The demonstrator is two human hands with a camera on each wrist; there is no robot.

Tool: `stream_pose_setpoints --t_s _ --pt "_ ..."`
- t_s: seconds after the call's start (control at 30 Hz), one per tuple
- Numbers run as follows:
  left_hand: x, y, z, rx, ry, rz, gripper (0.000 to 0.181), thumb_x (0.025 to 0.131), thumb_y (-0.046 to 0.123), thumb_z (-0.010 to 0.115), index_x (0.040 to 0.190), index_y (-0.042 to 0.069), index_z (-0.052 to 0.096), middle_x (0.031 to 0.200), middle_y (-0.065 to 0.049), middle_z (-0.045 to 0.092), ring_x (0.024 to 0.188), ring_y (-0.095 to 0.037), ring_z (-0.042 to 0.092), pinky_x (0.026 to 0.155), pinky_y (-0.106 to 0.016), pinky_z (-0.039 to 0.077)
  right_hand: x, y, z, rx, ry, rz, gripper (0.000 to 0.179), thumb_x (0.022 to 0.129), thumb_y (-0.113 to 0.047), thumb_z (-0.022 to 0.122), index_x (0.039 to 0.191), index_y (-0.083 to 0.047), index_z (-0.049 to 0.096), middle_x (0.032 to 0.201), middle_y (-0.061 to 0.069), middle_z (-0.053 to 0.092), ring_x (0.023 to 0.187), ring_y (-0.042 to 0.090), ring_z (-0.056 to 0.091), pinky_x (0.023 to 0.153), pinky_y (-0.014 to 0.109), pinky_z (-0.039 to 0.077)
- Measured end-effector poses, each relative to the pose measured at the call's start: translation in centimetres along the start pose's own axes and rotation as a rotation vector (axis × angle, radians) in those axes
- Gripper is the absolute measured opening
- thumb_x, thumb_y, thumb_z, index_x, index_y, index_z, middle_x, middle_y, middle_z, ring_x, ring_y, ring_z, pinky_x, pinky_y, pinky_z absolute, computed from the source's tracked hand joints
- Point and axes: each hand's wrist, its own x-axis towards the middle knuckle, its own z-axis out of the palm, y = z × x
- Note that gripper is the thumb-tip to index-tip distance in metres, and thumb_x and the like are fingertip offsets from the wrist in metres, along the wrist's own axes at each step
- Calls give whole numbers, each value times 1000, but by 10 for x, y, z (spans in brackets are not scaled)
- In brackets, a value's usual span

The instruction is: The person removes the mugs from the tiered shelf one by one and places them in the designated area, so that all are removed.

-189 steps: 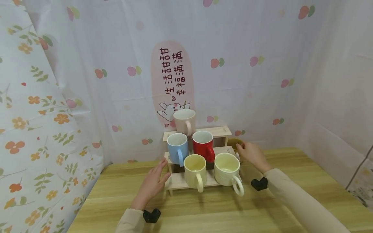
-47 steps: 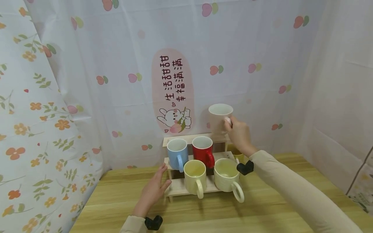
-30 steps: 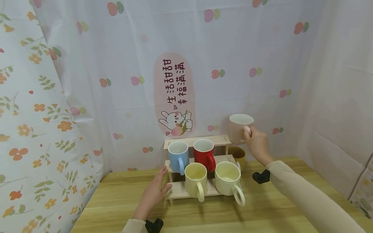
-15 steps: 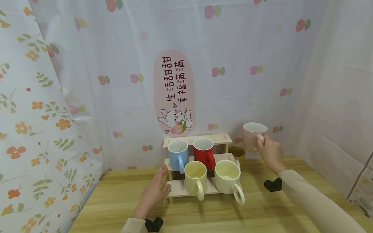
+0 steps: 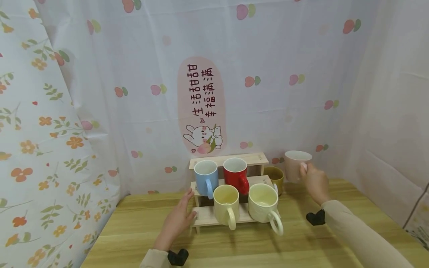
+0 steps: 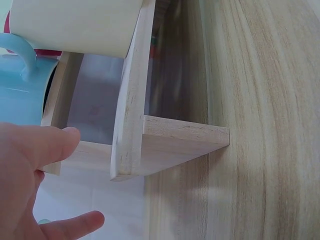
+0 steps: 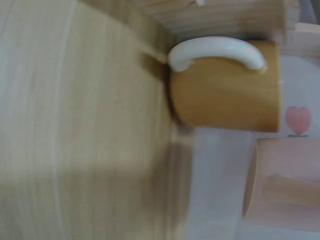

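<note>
My right hand (image 5: 316, 185) grips the handle of a pale pink mug (image 5: 293, 170), upright at the right of the stepped wooden rack (image 5: 249, 158). In the right wrist view the pink mug (image 7: 280, 157) shows its base raised off the table, beside a mustard mug (image 7: 225, 100) with a white handle. My left hand (image 5: 175, 224) is at the rack's left end, fingers extended near the shelf ends. On the middle step stand a blue mug (image 5: 203, 183) and a red mug (image 5: 232, 175). A yellow mug (image 5: 221, 208) and a cream mug (image 5: 259, 208) occupy the lowest step.
The rack stands on a wood-grain table (image 5: 134, 238), with a printed curtain (image 5: 147, 126) close behind it. Floral cloth (image 5: 43, 167) hangs at the left. Beside the rack's right end, the mustard mug sits on the table.
The pink mug was on the top step; my right hand has lifted it by its handle, then carried it right and down past the mustard mug. My left hand stays at the rack.
</note>
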Motion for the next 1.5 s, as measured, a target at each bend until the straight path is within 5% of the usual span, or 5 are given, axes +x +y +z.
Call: stream_pose_setpoints --t_s 0.13,0.3,0.63,0.93,1.5 --pt "2 -1 1 5 5 9 65 90 17 66 146 8 36 156 -7 29 113 -34 59 79 -45 53 -7 6 5 -2 -42 -19 28 95 -9 51 73 8 50 52 21 52 43 38 50 41 49 39" --pt "3 -3 0 18 11 10 65 89 16 67 145 8 37 156 -6 30 92 -30 65 60 -32 49 -16 12 14 7 -141 34 32 100 -15 44 77 7 52 62 25 60 51 43 57 43 48 42" --pt "0 -3 -2 -15 -9 -24 64 89 12 65 146 10 36 158 -3 27 64 -14 54 48 -24 38 -27 16 32 -10 -184 107 37 101 -20 38 79 7 52 63 26 61 59 51 57 46 53 42" --pt "3 -4 -1 -25 -2 -4 62 89 11 65 145 9 38 156 -7 29 90 -28 64 57 -27 43 -37 24 43 -47 -111 49 33 99 -14 43 73 5 48 52 24 52 50 50 53 44 56 39" --pt "4 -4 -2 -35 6 -6 62 90 11 65 146 8 37 157 -6 28 120 -35 54 73 -40 51 -47 22 51 -46 -108 55 30 98 -12 45 76 8 49 57 30 57 53 52 54 50 60 41"
